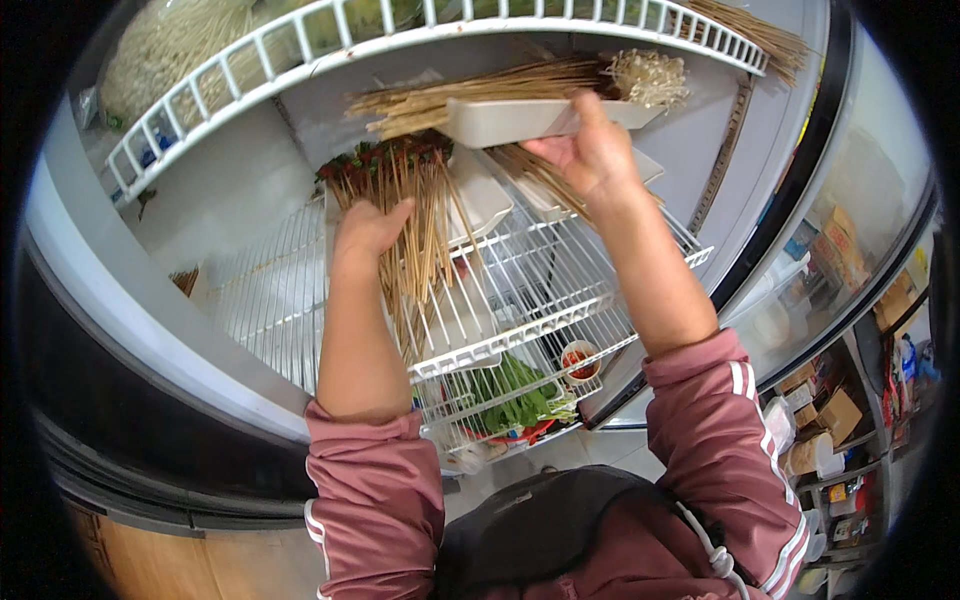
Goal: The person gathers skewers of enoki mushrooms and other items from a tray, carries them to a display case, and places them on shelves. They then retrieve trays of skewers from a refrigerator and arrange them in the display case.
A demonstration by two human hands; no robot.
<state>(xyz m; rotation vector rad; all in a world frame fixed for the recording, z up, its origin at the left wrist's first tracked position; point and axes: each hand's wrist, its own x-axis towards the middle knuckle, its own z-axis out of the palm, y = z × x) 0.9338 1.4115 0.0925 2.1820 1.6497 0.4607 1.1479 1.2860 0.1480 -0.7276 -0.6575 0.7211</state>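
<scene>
My right hand point(596, 146) grips the side of a white rectangular tray point(510, 124), thumb on its wall and fingers beneath. Across this raised tray lie bamboo skewers point(480, 86), and enoki mushrooms point(649, 79) show at its right end. My left hand point(367, 229) is at a second bundle of bamboo skewers point(424, 232), its thumb against the sticks; its other fingers are hidden. Dark red and green food point(382, 157) sits on the far ends of that bundle. Beside it, another white tray point(480, 199) rests on the wire shelf point(510, 334).
An upper wire shelf point(330, 56) curves overhead, holding bagged pale food point(180, 67) and more skewers point(750, 37). Below are leafy greens point(510, 394) and a cup with red contents point(580, 361). A glass door point(810, 247) stands at the right, near cluttered shelving point(832, 480).
</scene>
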